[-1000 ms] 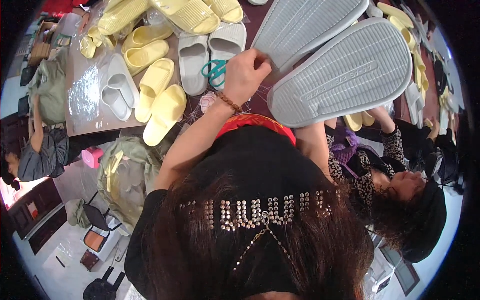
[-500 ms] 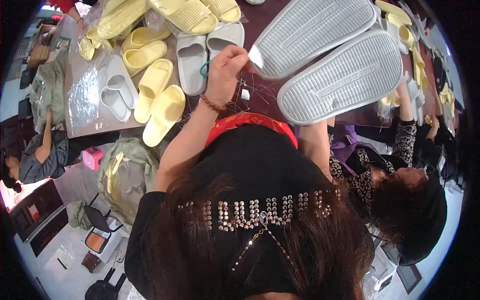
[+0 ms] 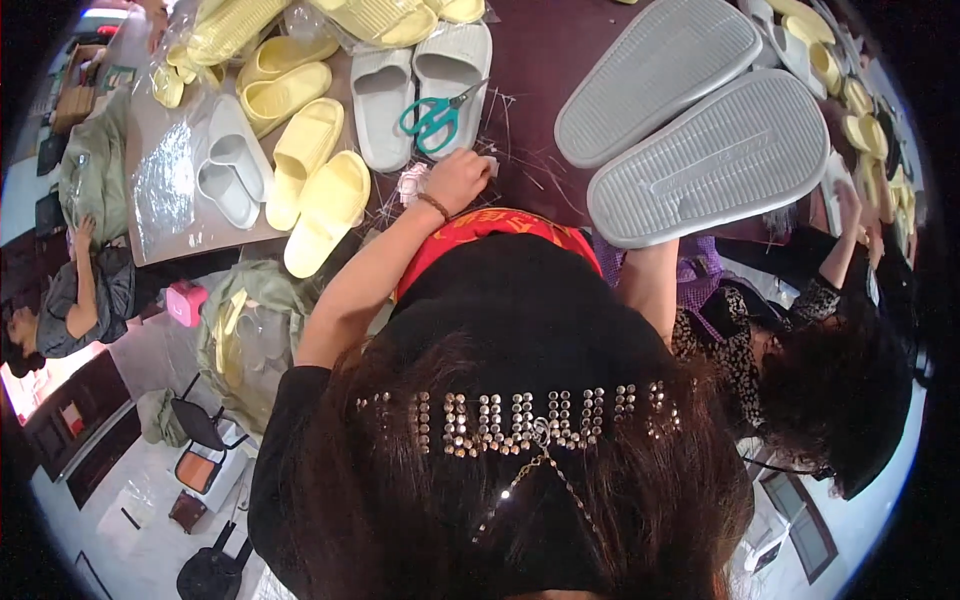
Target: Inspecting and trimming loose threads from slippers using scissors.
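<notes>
My right hand is hidden beneath a pair of large grey slippers (image 3: pixel 720 165) held sole up, the forearm running up under the nearer one. My left hand (image 3: pixel 460 182) rests low over the near table edge with curled fingers; whatever they hold, if anything, does not show. Beside its fingertips lies a small white piece (image 3: pixel 492 166), and by its wrist a crumpled pink-and-white scrap (image 3: pixel 412 183). Just beyond, teal-handled scissors (image 3: pixel 432 124) lie across a pair of grey slippers (image 3: pixel 381 122) on the table.
Yellow slippers (image 3: pixel 327 208), smaller grey slippers (image 3: pixel 236 172) and plastic-wrapped yellow slippers (image 3: pixel 235 30) cover the table's left side. Loose clear threads (image 3: pixel 525 165) lie in the middle. A co-worker in a patterned sleeve (image 3: pixel 812 290) sits at right, near more slippers. An open green sack (image 3: pixel 285 300) stands at lower left.
My left hand has dropped from beside the slipper soles toward the table edge; the white tag it held no longer shows. The held slippers shifted slightly right, and the scissors are now uncovered.
</notes>
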### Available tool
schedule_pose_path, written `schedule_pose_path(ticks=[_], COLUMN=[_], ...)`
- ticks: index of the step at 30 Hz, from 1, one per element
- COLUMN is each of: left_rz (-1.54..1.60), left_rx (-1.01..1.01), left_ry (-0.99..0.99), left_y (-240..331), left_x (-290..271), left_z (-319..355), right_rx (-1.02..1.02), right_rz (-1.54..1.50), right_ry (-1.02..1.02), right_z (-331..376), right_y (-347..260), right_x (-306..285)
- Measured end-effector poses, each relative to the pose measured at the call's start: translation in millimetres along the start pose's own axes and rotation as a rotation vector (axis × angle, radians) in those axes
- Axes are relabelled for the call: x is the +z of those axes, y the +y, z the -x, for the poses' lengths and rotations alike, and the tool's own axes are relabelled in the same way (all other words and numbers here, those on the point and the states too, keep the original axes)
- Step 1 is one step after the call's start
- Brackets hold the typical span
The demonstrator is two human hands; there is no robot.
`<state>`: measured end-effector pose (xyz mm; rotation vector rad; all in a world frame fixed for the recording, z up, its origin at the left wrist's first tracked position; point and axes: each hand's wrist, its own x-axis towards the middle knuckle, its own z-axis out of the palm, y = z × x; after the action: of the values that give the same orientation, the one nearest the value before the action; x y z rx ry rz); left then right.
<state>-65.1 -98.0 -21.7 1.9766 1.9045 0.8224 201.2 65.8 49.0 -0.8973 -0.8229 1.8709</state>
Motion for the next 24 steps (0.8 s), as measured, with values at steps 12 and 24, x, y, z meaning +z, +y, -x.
schedule_pose_path(ticks=[12,24], left_rz=[-0.107,0.110], left_rx=[-0.225,-0.920], left_ry=[-0.087,-0.121], left_y=[10,-14], left_x=[-1,-56], left_z=[-5,58], right_rx=[0.005,0.120], right_rz=[-0.031,-0.046], right_ry=[0.091,0.091], right_z=[-5,-18], right_y=[12,45], right_x=[-15,6])
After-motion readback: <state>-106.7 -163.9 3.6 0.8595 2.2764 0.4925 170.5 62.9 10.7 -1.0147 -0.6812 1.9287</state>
